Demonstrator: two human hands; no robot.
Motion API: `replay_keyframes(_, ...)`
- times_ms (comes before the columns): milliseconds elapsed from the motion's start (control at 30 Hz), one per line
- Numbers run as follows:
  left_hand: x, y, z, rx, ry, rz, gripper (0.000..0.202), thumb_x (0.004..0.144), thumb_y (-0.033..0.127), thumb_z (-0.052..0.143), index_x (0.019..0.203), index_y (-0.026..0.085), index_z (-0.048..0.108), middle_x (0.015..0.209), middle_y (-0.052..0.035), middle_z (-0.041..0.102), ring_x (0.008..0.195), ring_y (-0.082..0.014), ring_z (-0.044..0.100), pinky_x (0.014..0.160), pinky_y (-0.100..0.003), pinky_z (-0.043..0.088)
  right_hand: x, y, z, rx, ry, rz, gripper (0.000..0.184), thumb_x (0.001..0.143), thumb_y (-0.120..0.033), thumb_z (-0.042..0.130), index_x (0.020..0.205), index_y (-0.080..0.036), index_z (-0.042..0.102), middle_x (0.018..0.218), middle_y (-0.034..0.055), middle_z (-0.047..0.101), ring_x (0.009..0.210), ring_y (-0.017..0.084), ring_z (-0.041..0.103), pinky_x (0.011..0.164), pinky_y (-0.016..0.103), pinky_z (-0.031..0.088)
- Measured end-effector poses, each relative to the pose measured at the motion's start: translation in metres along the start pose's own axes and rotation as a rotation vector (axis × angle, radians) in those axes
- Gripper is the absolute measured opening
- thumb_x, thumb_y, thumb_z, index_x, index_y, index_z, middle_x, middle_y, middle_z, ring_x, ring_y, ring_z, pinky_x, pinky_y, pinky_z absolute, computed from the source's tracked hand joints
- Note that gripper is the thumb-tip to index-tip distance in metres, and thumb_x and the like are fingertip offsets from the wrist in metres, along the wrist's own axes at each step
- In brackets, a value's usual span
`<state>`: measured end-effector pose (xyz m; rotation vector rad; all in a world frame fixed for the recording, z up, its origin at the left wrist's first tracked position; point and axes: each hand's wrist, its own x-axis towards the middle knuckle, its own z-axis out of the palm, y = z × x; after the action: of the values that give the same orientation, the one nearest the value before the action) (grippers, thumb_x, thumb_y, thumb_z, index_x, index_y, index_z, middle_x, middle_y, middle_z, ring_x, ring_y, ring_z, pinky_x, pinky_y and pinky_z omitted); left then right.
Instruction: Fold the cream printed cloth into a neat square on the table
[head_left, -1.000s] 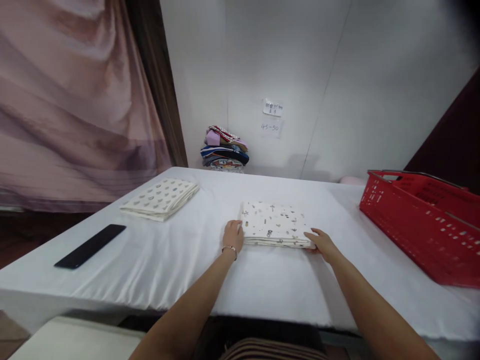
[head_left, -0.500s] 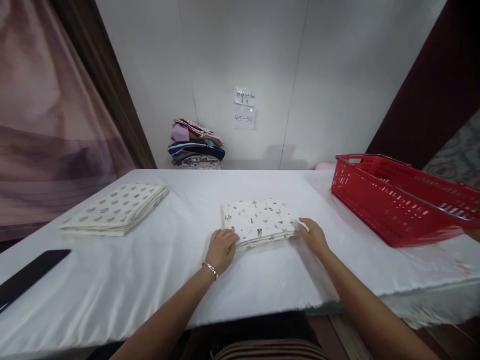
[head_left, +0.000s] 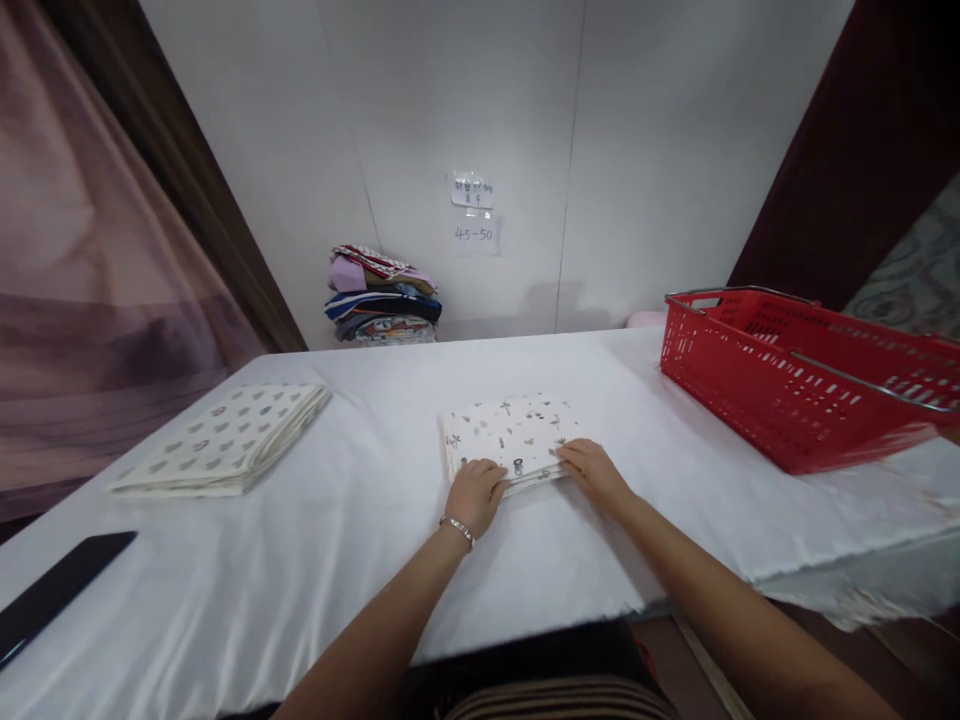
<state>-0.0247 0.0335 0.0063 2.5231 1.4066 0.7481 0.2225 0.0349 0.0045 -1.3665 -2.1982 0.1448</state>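
Note:
A folded white cloth (head_left: 517, 432) with a small scattered print lies flat on the white-covered table (head_left: 360, 560) in front of me. My left hand (head_left: 478, 494), with a bracelet at its wrist, grips the cloth's near edge toward the left, fingers on top. On the right part of the same edge, my right hand (head_left: 596, 474) pinches the layers, fingertips over the upper face. The undersides of both grips are hidden. Farther left lies a second folded cloth (head_left: 225, 432), cream with rows of grey motifs, touched by neither hand.
A red plastic basket (head_left: 750, 400) with metal handles stands at the right. Near the left edge lies a flat black object (head_left: 64, 585). A pile of folded fabrics (head_left: 384, 300) rises beyond the table's far edge, by a wall with handwritten paper labels (head_left: 474, 215).
My hands have come closer together along the cloth's near edge; the right one has moved inward from the cloth's right end. The camera view has tilted slightly.

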Motion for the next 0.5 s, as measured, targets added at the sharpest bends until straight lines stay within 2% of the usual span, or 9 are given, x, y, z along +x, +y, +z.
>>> replay_keyframes(200,0.004,0.001,-0.001,-0.047,-0.029,-0.068,0.02,0.082,0.031,0.05,0.094,0.023,0.064,0.088,-0.0034,0.059,0.087,-0.0171,0.051,0.081,-0.032,0.039,0.002,0.0,0.002,-0.019,-0.008,0.004,0.028,0.088,-0.027,0.039,0.101,-0.022,0.064,0.101,0.008,0.062,0.097,0.021,0.051,0.088,0.037,0.036)
replay_keyframes(400,0.006,0.001,0.002,-0.187,-0.01,-0.232,0.016,0.079,0.031,0.054,0.082,0.022,0.067,0.085,-0.0011,0.061,0.084,-0.0149,0.053,0.079,-0.029,0.041,-0.006,0.0,0.005,0.0,0.073,-0.029,0.031,0.09,-0.026,0.036,0.104,-0.022,0.063,0.102,0.0084,0.061,0.098,0.02,0.05,0.089,0.036,0.035)
replay_keyframes(500,0.008,0.003,0.002,-0.161,-0.021,-0.251,0.014,0.074,0.029,0.058,0.082,0.022,0.067,0.085,-0.0014,0.061,0.085,-0.0158,0.053,0.08,-0.029,0.04,-0.008,0.003,0.008,-0.025,0.066,-0.056,0.031,0.091,-0.023,0.035,0.103,-0.022,0.063,0.099,0.0081,0.062,0.095,0.02,0.051,0.089,0.036,0.035)
